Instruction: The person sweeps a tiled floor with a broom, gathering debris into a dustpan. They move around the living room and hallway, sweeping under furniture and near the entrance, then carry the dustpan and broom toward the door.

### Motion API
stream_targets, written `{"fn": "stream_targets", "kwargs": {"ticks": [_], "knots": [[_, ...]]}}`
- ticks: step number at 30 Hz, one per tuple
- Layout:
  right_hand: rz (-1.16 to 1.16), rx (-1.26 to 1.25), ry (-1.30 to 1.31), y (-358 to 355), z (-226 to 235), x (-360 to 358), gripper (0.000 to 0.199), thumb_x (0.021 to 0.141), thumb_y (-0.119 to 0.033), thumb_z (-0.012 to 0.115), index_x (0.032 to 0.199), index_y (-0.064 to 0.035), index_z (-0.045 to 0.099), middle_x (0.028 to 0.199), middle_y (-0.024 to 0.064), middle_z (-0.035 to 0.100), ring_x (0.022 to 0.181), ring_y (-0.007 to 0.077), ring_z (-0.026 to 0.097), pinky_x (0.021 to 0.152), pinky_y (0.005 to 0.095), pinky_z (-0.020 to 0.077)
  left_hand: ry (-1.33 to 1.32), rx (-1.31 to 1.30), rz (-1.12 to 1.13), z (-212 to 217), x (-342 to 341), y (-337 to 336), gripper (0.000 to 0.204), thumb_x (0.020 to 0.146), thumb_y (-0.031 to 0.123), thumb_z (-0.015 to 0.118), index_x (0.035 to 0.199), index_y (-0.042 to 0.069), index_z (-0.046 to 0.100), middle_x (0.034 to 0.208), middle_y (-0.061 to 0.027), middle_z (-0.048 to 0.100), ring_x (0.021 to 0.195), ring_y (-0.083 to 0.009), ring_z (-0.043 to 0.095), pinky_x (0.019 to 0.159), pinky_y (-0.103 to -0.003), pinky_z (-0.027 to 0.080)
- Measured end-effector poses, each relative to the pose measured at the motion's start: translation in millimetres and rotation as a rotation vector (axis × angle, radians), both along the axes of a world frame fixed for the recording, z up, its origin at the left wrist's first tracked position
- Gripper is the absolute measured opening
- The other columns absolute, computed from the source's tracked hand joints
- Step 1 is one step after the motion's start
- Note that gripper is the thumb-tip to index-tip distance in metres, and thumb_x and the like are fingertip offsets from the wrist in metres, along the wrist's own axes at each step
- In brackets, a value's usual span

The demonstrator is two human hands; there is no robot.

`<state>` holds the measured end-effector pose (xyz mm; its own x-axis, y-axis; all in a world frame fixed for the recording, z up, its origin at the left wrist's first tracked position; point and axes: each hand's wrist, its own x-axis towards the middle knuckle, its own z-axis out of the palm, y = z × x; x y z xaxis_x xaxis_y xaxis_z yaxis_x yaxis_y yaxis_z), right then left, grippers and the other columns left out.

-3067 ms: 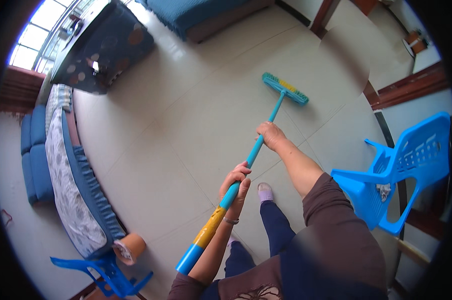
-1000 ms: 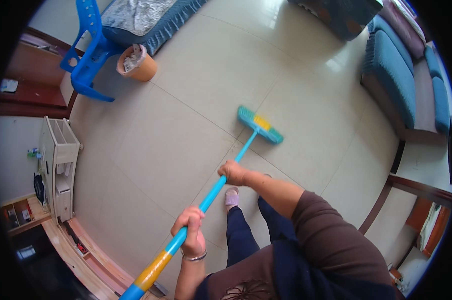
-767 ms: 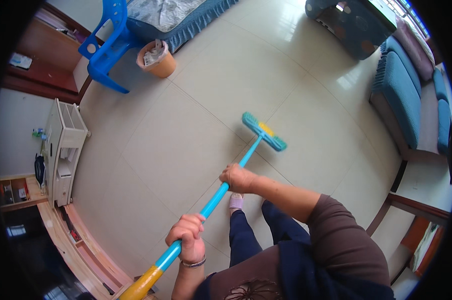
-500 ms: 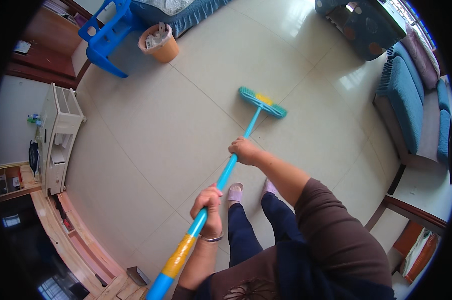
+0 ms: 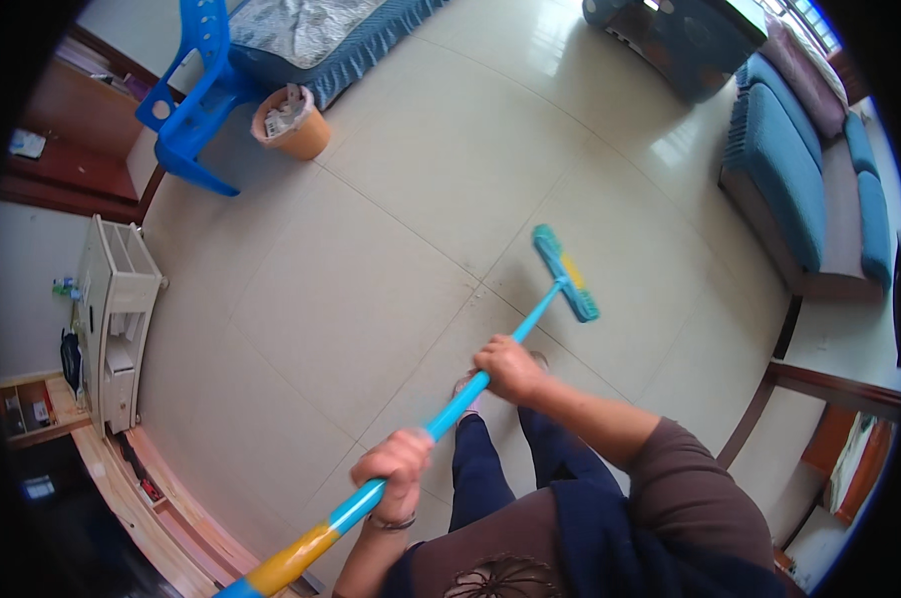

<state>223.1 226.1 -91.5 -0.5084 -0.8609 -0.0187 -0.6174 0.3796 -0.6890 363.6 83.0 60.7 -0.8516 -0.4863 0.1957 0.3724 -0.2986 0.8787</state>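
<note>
Both hands grip a long turquoise broom point(image 5: 456, 402) whose handle runs from the lower left up to the right, with a yellow band near its lower end. My left hand point(image 5: 396, 466) wraps the handle at mid-length, a bracelet on its wrist. Farther up, toward the head, my right hand point(image 5: 510, 369) is closed around the shaft. The turquoise-and-yellow broom head point(image 5: 566, 273) is over the tiled floor in front of my feet, slanted; whether its bristles touch the tiles I cannot tell. Small bits of debris point(image 5: 476, 287) lie on the floor left of it.
An orange waste bin point(image 5: 306, 135) stands by a blue plastic chair point(image 5: 196, 115) and a blue-skirted bed point(image 5: 356, 50). A white wheeled cabinet point(image 5: 120, 324) is at the left, a blue-cushioned sofa point(image 5: 784, 169) at the right. A covered table point(image 5: 685, 50) stands at the far right.
The broom head has swung right and nearer to me, and turned to a steeper slant. Both hands moved with the handle, the right one closer to my body. The view has shifted slightly.
</note>
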Motion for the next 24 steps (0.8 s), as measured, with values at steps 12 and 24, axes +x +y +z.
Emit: {"fn": "stream_targets", "kwargs": {"ticks": [12, 24], "knots": [[-0.274, 0.001, -0.075, 80, -128, -21, 0.012, 0.063, -0.008, 0.067, 0.061, -0.0087, 0.055, 0.066, 0.0124, 0.057, 0.071, 0.0343, 0.056, 0.065, 0.0425, 0.0443, -0.333, -0.017, -0.223, -75, -62, 46, 0.005, 0.082, 0.004, 0.052, 0.078, 0.006, 0.054, 0.071, -0.0069, 0.057, 0.073, -0.0195, 0.053, 0.092, -0.044, 0.038], [-0.342, -0.163, -0.09, 62, 9, 1, 0.03, 0.073, -0.025, 0.069, 0.062, -0.0068, 0.048, 0.063, 0.0117, 0.052, 0.066, 0.0325, 0.053, 0.058, 0.0427, 0.0426, 0.034, -0.017, -0.337, 30, -83, 34, 0.021, 0.08, 0.01, 0.055, 0.065, 0.009, 0.041, 0.05, -0.0011, 0.041, 0.044, -0.0151, 0.038, 0.051, -0.034, 0.039]]}}
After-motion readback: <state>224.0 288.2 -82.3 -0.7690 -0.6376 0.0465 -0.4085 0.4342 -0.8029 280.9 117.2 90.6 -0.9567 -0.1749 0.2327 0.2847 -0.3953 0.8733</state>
